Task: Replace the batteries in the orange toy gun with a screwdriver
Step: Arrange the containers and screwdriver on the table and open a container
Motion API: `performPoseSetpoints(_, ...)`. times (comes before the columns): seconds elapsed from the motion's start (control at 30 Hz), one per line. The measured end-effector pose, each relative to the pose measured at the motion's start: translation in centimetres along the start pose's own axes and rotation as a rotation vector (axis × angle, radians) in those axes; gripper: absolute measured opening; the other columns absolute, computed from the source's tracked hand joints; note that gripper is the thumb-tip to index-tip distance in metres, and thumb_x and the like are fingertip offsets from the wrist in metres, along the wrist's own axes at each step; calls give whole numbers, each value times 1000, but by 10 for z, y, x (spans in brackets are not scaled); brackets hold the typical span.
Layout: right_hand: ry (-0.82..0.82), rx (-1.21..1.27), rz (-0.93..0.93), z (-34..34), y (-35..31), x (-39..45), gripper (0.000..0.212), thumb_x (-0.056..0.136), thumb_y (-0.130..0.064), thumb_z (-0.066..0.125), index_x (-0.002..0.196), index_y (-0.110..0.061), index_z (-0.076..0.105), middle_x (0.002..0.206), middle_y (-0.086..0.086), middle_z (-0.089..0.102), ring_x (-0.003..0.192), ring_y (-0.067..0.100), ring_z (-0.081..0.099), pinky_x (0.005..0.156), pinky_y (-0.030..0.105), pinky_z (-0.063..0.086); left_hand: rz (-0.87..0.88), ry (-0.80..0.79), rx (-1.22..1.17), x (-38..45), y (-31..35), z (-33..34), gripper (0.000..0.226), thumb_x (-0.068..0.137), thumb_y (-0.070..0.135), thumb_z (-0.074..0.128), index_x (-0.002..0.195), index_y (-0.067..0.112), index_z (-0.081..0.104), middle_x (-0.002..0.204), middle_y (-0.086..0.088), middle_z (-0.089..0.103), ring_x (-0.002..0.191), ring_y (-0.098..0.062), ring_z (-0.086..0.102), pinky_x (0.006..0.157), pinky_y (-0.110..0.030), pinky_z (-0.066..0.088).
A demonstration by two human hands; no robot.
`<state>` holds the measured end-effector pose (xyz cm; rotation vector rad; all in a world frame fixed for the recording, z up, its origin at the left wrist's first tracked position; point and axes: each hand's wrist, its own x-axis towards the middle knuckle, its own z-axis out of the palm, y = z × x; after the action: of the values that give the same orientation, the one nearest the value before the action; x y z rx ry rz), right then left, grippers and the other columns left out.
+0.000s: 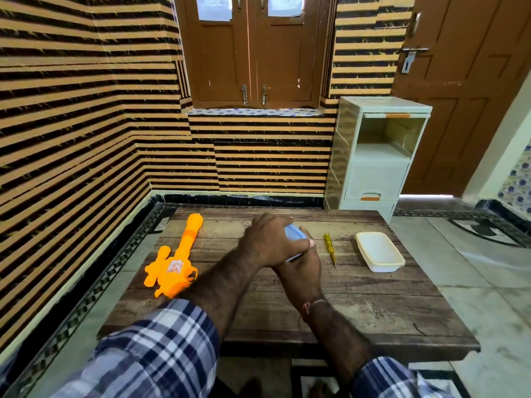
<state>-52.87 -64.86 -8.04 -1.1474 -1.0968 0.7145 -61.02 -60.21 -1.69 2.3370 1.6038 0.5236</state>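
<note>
The orange toy gun lies flat on the left part of the wooden table, barrel pointing away from me. A yellow-handled screwdriver lies right of centre, tip towards me. Between them both my hands hold a small light-blue container. My left hand grips it from above, thumb stretched along its near side. My right hand holds it from below and the right. Most of the container is hidden by the fingers.
A white rectangular plastic box, open with nothing visible inside, sits right of the screwdriver. A pale plastic drawer cabinet stands behind the table's far right corner. A striped wall runs along the left and back; a brown door is at right.
</note>
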Motion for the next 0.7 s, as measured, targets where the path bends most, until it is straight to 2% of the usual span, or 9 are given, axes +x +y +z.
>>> performPoseSetpoints(0.07, 24, -24, -15, 0, 2, -3, 42, 73, -4, 78, 110, -16, 64, 94, 1, 73, 85, 16, 71, 66, 28, 59, 43, -1, 49, -2, 1, 0, 85, 77, 75, 56, 145, 23, 47, 148, -2, 47, 136, -24, 38, 108, -44, 38)
performPoseSetpoints(0.13, 41, -37, -4, -1, 4, -5, 37, 74, -4, 77, 107, -15, 66, 90, 1, 73, 82, 15, 71, 64, 26, 58, 60, -17, 61, -2, 3, 1, 86, 81, 75, 51, 146, 19, 46, 151, -3, 46, 138, -24, 37, 110, -44, 36)
performPoseSetpoints(0.27, 46, -100, -18, -4, 4, -4, 40, 71, -8, 81, 107, -14, 64, 87, -5, 72, 78, 3, 68, 60, 16, 53, 38, -39, -6, 0, 2, 1, 85, 84, 73, 48, 145, 15, 47, 152, -6, 46, 138, -26, 42, 110, -44, 38)
performPoseSetpoints(0.47, 19, -118, -33, -6, 5, -6, 44, 69, -6, 83, 109, -11, 64, 89, -7, 71, 79, -3, 66, 60, 10, 50, -24, -68, -158, -1, -5, 5, 82, 86, 71, 48, 147, 15, 45, 153, -6, 44, 136, -25, 45, 109, -46, 40)
performPoseSetpoints(0.57, 15, -121, -52, -7, 8, -7, 47, 70, -6, 83, 112, -11, 63, 92, -7, 71, 82, -1, 67, 63, 12, 52, -40, -72, -180, -3, -8, 8, 79, 87, 68, 47, 147, 17, 44, 152, -7, 45, 134, -26, 47, 108, -46, 42)
performPoseSetpoints(0.7, -20, -67, -38, -4, 8, -7, 48, 72, -6, 82, 115, -13, 62, 96, -8, 70, 87, 0, 67, 68, 13, 53, -62, -45, -201, -4, -8, 7, 85, 77, 71, 49, 145, 19, 48, 147, -6, 51, 127, -25, 52, 100, -48, 48)
